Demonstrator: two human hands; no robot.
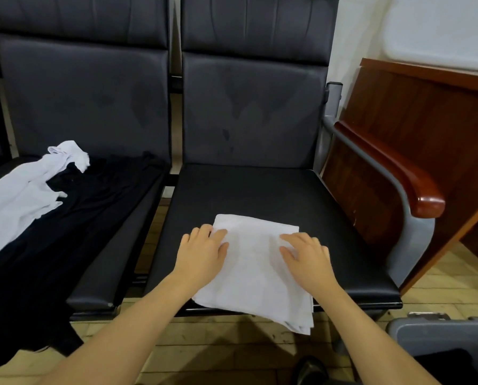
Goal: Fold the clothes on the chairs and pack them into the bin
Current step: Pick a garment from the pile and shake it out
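Note:
A white garment [255,269] lies folded into a rectangle on the right chair's black seat [260,190], its near end hanging over the front edge. My left hand [203,252] rests flat on its left edge, fingers spread. On the right half of the fold lies my right hand [307,255], fingers relaxed and pressing down. The left chair [121,218] carries a crumpled white garment [18,195] on top of a black garment [65,218] that drapes over the seat front. A grey bin [440,337] shows at the bottom right corner.
The right chair has a grey frame with a wooden armrest [393,173]. A brown wooden desk [426,120] stands right behind it. Tan tiled floor [218,343] runs under the chairs. A dark shoe [311,368] shows near the bin.

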